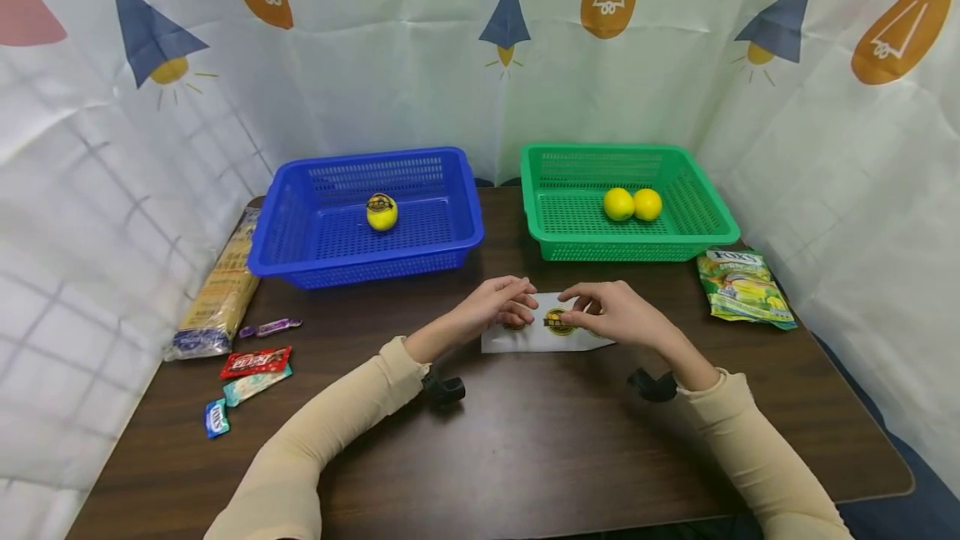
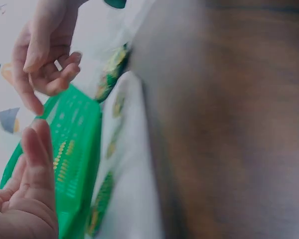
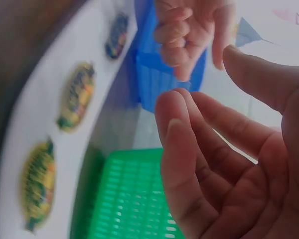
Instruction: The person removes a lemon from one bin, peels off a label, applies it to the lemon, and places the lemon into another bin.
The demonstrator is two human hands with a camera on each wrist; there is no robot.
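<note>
A white sheet [image 1: 551, 344] of round black-and-yellow stickers [image 3: 39, 184] lies on the table between the two hands. My left hand [image 1: 501, 307] hovers over the sheet's left part, fingers loosely bent, and I see nothing in it. Above the right part is my right hand [image 1: 617, 312]; in the right wrist view its thumb and fingers stand apart with no object between them. Beyond the hands, a yellow lemon [image 1: 382, 219] bearing a dark sticker sits in the blue basket [image 1: 363, 258]. Two plain lemons [image 1: 618, 204] lie side by side in the green basket [image 1: 637, 248].
At the left lie a long tan package [image 1: 221, 290], a purple-wrapped sweet [image 1: 272, 327], a red packet [image 1: 256, 362], a pale blue packet [image 1: 257, 385] and a small blue packet [image 1: 217, 418]. A green-yellow bag [image 1: 746, 288] rests right of the green basket. A patterned curtain [image 1: 435, 65] hangs behind.
</note>
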